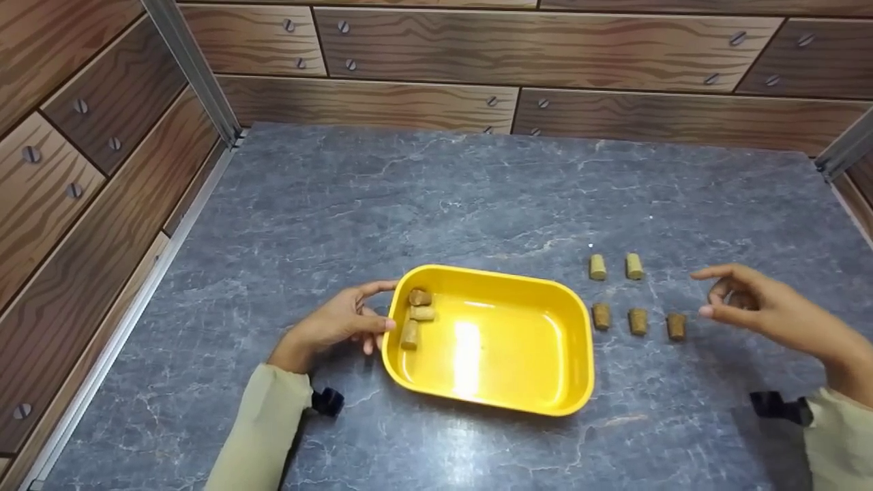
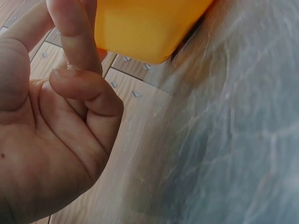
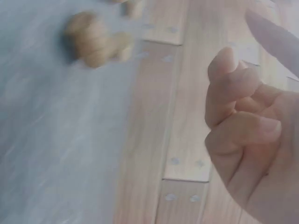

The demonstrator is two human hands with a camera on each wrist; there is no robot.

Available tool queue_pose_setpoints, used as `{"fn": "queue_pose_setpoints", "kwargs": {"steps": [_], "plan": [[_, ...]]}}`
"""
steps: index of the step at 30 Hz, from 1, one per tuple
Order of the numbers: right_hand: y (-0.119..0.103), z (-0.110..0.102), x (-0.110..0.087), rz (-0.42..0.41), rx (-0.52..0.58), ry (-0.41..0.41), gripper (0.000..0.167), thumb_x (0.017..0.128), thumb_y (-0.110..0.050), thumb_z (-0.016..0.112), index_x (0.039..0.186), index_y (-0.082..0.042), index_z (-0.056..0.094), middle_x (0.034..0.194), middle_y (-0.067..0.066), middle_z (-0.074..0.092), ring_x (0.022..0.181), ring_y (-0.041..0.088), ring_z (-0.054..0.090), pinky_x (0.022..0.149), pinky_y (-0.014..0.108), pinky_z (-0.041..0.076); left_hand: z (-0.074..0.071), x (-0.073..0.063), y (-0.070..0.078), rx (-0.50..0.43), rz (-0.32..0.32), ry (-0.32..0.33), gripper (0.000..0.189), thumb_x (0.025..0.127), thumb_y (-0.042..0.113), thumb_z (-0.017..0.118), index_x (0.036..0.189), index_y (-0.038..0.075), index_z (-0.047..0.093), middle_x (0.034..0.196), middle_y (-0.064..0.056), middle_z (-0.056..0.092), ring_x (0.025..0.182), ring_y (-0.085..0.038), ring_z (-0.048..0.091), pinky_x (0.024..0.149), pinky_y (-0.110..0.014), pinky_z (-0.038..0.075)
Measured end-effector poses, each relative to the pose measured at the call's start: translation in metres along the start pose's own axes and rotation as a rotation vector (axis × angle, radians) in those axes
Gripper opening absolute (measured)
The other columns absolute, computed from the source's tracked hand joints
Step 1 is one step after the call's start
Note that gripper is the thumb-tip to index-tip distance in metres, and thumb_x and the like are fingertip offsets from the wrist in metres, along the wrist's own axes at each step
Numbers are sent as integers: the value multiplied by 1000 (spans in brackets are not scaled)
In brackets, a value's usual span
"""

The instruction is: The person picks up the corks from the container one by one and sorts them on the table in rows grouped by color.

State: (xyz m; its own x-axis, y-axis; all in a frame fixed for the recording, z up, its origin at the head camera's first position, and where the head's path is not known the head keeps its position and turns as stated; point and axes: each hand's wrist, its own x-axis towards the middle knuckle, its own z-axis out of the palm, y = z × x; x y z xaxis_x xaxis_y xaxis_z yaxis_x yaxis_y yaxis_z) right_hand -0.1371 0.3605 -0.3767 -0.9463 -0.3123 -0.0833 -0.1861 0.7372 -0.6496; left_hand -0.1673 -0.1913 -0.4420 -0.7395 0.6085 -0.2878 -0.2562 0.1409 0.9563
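A yellow plastic tray [image 1: 487, 404] lies on the table at the centre of the head view. My left hand [image 1: 337, 319] grips its left end, thumb at the rim and index finger along the outer wall. Inside, against that end, are three corks: a brown one [image 1: 420, 297], a paler one [image 1: 423, 313] and a larger one [image 1: 409, 335]. Right of the tray, two pale corks [image 1: 597, 267] stand behind a row of three darker corks [image 1: 638, 321]. My right hand [image 1: 764, 307] hovers right of these corks, holding nothing, index finger and thumb apart and the other fingers loosely curled.
The grey marbled table [image 1: 409, 191] reaches back to a wood-patterned wall [image 1: 545, 48]. Another such panel [image 1: 102, 204] closes off the left side, with a metal post [image 1: 198, 68] in the corner.
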Motion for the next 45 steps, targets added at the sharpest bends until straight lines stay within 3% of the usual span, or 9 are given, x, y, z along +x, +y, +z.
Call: {"fn": "queue_pose_setpoints", "kwargs": {"steps": [3,9,20,24,30,36,45], "plan": [[-15,0,4,-62,57,14,38,94,-8,62,129,-16,49,85,-2,52,62,9,48,48,28,38,-1,-1,-1,-2,-4,1,75,90,10,67,152,5,25,61,2,68,46,-8,58,47,-20,49],[-57,10,22,-235,82,-29,40,90,-1,64,127,-4,52,88,-3,57,69,7,54,55,21,48,0,-1,-1,7,-12,8,77,89,12,69,152,5,25,61,2,68,46,-8,59,47,-20,49],[-155,32,60,-452,48,-237,37,92,-11,65,127,-9,55,86,2,59,55,3,55,47,23,51,1,1,2,16,3,10,72,91,6,64,152,5,25,62,0,68,46,-9,58,47,-20,49],[-176,45,73,-515,6,-262,36,91,-15,66,125,-9,57,87,0,59,61,2,52,54,21,50,1,1,1,8,6,1,73,91,7,65,152,4,25,62,0,68,46,-9,58,47,-20,49],[-203,65,90,-500,-53,-380,40,91,-25,66,128,-11,56,91,1,63,71,8,55,64,22,52,1,-1,1,0,-4,-3,75,90,9,67,152,5,25,62,1,68,46,-8,58,47,-20,48],[-225,85,101,-488,-83,-472,44,91,-24,66,131,-10,53,95,0,63,78,10,58,71,24,53,0,-2,3,3,-15,-2,74,90,9,66,152,5,25,62,2,68,46,-8,59,47,-20,47],[-225,129,129,-473,-100,-537,39,91,-23,68,126,-12,57,94,2,64,75,11,57,67,23,50,1,-1,3,27,-26,0,75,90,10,66,152,5,24,62,1,68,46,-8,59,47,-21,48]]}}
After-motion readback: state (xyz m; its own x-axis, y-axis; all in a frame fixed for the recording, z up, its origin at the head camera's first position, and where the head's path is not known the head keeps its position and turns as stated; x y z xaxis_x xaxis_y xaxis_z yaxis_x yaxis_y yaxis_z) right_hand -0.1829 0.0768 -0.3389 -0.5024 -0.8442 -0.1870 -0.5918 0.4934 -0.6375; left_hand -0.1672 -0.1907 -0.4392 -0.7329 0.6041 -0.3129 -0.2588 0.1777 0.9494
